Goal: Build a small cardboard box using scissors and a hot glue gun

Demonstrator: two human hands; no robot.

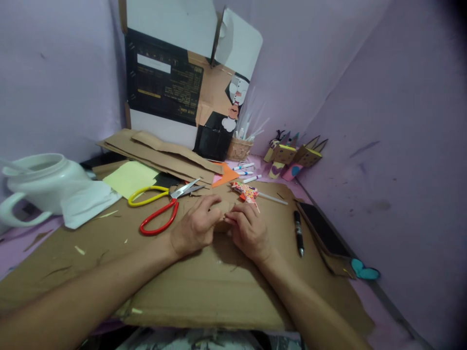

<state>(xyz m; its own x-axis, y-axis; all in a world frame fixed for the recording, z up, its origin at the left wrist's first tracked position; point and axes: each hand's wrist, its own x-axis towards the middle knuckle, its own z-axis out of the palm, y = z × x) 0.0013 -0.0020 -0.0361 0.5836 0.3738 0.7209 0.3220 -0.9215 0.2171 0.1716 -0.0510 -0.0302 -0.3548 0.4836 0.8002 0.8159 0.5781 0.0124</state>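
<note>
My left hand (197, 222) and my right hand (250, 229) meet over the middle of the cardboard-covered table. Between them is a small piece of brown cardboard (221, 227), mostly hidden by my fingers. The fingers of both hands are closed on it, the right thumb and forefinger pinching its edge. Left of my left hand lies a pair of scissors (174, 198) with one yellow and one red handle, blades apart. Just beyond my right hand rests a folded patterned paper piece (248, 190) beside a white stick (273, 198).
A white teapot (44, 177) stands at left near yellow paper (131, 179) and stacked cardboard strips (164, 150). A black pen (298, 233) and a phone (323, 228) lie at right. Markers (251, 179), paper figures (284, 155) and a large opened box (164, 78) are behind.
</note>
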